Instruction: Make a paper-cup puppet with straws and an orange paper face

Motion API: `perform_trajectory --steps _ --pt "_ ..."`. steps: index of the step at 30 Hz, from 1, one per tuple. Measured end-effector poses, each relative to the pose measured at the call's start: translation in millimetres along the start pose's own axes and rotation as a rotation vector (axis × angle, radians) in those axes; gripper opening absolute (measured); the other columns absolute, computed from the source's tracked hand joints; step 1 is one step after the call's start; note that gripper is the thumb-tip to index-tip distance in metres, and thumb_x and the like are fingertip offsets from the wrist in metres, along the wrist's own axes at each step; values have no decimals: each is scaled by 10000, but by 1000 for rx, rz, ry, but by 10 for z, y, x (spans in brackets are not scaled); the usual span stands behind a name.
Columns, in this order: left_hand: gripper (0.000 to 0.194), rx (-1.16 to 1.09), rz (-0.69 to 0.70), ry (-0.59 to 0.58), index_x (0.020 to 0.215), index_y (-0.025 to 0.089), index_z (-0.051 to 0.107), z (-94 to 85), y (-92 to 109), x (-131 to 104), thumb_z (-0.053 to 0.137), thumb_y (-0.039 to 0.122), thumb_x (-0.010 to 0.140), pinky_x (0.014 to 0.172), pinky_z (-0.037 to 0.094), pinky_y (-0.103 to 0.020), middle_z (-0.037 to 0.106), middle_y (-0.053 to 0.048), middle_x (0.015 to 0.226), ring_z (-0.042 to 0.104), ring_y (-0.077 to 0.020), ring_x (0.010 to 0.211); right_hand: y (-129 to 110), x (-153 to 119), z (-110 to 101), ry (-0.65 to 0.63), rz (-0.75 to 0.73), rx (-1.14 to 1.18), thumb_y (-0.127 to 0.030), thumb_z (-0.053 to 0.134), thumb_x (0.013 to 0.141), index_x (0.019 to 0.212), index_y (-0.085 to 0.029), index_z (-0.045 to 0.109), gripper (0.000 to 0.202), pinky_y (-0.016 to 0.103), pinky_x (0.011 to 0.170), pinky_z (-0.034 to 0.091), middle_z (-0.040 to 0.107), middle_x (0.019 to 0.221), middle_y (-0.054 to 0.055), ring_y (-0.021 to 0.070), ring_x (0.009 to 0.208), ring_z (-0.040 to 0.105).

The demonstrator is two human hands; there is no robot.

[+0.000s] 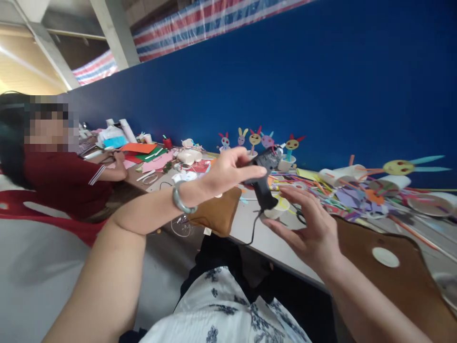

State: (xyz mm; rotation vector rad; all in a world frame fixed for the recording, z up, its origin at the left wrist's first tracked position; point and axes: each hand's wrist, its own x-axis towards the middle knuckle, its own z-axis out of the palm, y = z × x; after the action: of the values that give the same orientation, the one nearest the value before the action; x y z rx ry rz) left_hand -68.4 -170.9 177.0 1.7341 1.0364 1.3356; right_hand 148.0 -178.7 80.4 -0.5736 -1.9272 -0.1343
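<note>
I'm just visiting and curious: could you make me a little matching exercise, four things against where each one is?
1. Black corded glue gun
2. Grey-green round bangle
3. Flat round white disc
4. Tall plain blue panel

A. On the brown mat
B. Behind the pale table
C. Held in the left hand
D. Around the left wrist

Pairs: 1-C, 2-D, 3-A, 4-B

A black glue gun point(272, 163) is near the middle of the frame, slightly right. Its body is tilted, with the silvery nozzle point(280, 148) pointing to the upper right. The handle point(265, 192) goes down and a little to the right, and from its end a dark cord point(254, 226) hangs. Just beside the handle's lower end appears a small pale cup point(280, 208) with yellow on it, partly hidden.
</note>
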Motion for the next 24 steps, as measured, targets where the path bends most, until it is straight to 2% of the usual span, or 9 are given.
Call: perform_trajectory --steps 2,4,6,9,12,15,17,19,24 --pt "411 -126 -83 -81 706 194 479 209 -138 -39 840 388 735 559 395 -241 505 48 654 514 -74 613 -25 -65 63 19 65 -100 -410 817 841 1403 -218 517 665 496 927 612 712 1267 176 336 1125 721" --pt "418 -240 -154 -141 732 194 477 376 -288 -85 827 422 747 606 434 -257 531 38 682 563 -94 658 -2 -171 99 47 122 -193 -380 777 876 1397 -218 505 610 482 875 624 731 1210 163 324 1051 743" --pt "436 -287 -149 -96 722 190 475 521 -439 -146 844 422 726 599 405 -252 500 53 678 506 -73 631 50 -297 102 55 151 -245 -351 726 911 1380 -209 501 539 444 806 630 746 1141 150 301 964 757" --pt "470 -382 -168 -117 741 183 499 699 -621 -258 879 455 693 621 410 -251 523 51 702 494 -68 643 121 -473 52 13 243 -211 -327 652 940 1374 -200 487 482 385 709 615 752 1077 134 268 863 755" --pt "516 -528 -227 -138 822 185 536 819 -722 -356 847 582 714 690 466 -276 592 27 750 570 -93 683 137 -579 -8 -8 482 14 -341 641 932 1322 -223 497 432 349 656 587 742 1015 100 239 805 732" --pt "526 -655 -303 -144 890 193 532 898 -783 -422 779 641 767 750 506 -319 663 -9 789 639 -135 733 106 -602 -37 21 739 426 -433 642 942 1162 -243 548 306 326 628 563 708 905 51 193 719 683" --pt "470 -656 -341 -101 915 185 546 942 -822 -458 818 537 761 745 487 -298 666 -3 782 622 -120 724 66 -587 -45 47 862 670 -485 620 952 1069 -239 582 275 319 616 551 686 861 38 168 671 645" --pt "408 -634 -373 -38 914 177 563 980 -860 -492 848 403 730 708 449 -268 632 27 739 575 -91 680 20 -564 -54 87 972 823 -495 606 950 1077 -227 616 297 311 598 538 684 864 46 162 659 628" --pt "340 -665 -429 17 897 170 567 1024 -927 -550 815 299 703 682 425 -254 609 46 732 559 -76 659 -32 -559 -90 176 1113 961 -475 625 901 1111 -197 648 350 284 534 495 647 767 27 154 604 588"
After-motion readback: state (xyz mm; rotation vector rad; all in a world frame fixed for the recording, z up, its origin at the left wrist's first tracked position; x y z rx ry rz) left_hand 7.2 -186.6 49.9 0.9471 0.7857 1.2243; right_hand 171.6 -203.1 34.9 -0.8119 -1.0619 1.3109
